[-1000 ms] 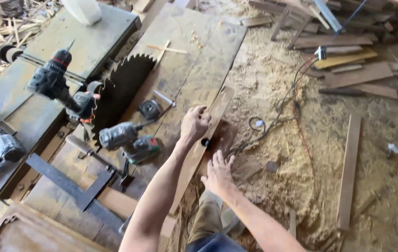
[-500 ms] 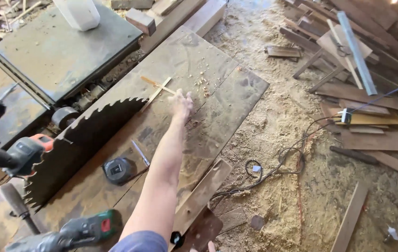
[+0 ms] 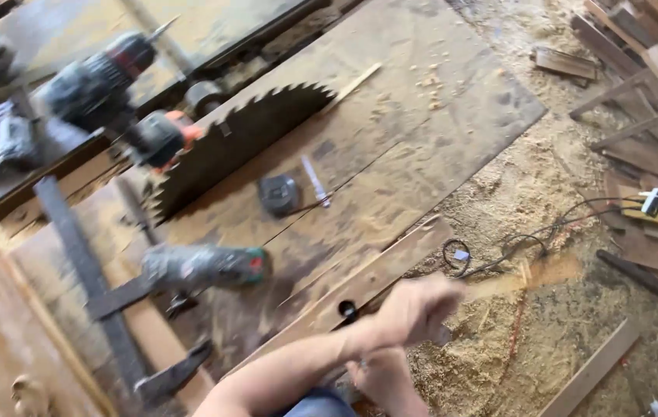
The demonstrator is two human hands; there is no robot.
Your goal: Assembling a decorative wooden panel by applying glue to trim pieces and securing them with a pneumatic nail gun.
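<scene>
Head camera looked down at my two hands, low in the picture. My left hand point(image 3: 418, 309) was curled shut around a thin pale stick point(image 3: 534, 274) (it was all a blur, so I am only fairly sure). The stick poked out to the right, up in the air over the sawdust floor point(image 3: 514, 193). My right hand point(image 3: 381, 380) was just under my left arm. I could not tell if it was open or closed, because the arm hid most of it.

Right beside my hands lay a long brown plank point(image 3: 391, 266) with a dark round hole point(image 3: 347, 310) in it. Farther up the board sat a big toothed saw blade point(image 3: 240, 143), a round tape measure point(image 3: 279, 193) and a green drill point(image 3: 205, 266). A black cable point(image 3: 545, 228) curled on the floor near the stick.

I think the stick was very light and stiff, but so thin that it could snap or bend if I squeezed hard. It may have had splinters too. Holding it near the middle, with soft fingers, seemed the best way. The plank looked much heavier and would want a grip near each end.
</scene>
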